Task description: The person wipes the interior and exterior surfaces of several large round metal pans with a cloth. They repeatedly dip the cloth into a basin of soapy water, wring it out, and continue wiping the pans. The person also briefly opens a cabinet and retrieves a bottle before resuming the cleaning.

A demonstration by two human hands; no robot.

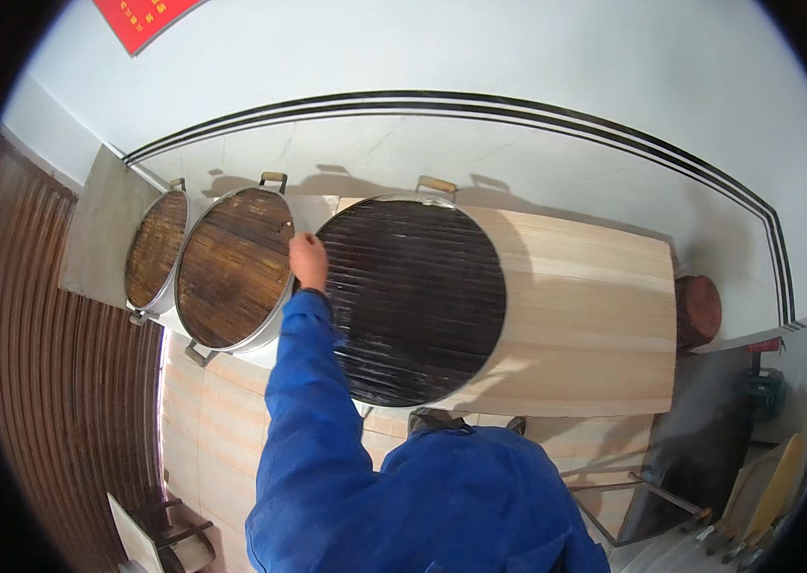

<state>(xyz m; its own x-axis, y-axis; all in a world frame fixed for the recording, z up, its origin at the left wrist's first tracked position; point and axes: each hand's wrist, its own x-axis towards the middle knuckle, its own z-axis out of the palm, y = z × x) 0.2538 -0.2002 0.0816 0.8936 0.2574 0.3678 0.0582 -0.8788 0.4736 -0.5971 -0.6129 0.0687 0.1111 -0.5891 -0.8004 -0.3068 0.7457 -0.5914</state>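
Observation:
My left hand (309,262), in a blue sleeve, is over the narrow gap between two round metal steamer trays. Its fingers are curled, and whether they hold anything is hidden. To its right lies the large tray with a dark slatted base (418,301), with a wood-gripped handle (437,186) at its far rim. On its left sits a tray with a brown slatted base (235,268), and a smaller-looking similar one (157,251) stands farther left. The large tray rests partly on a pale wooden board (590,315). My right hand is out of view.
A white wall with black stripes (446,104) runs behind the board. A reddish-brown round container (698,311) stands at the board's right end. A ribbed brown shutter (45,344) is at left, a stool-like piece of furniture (135,533) lower left, and a metal frame (668,494) lower right.

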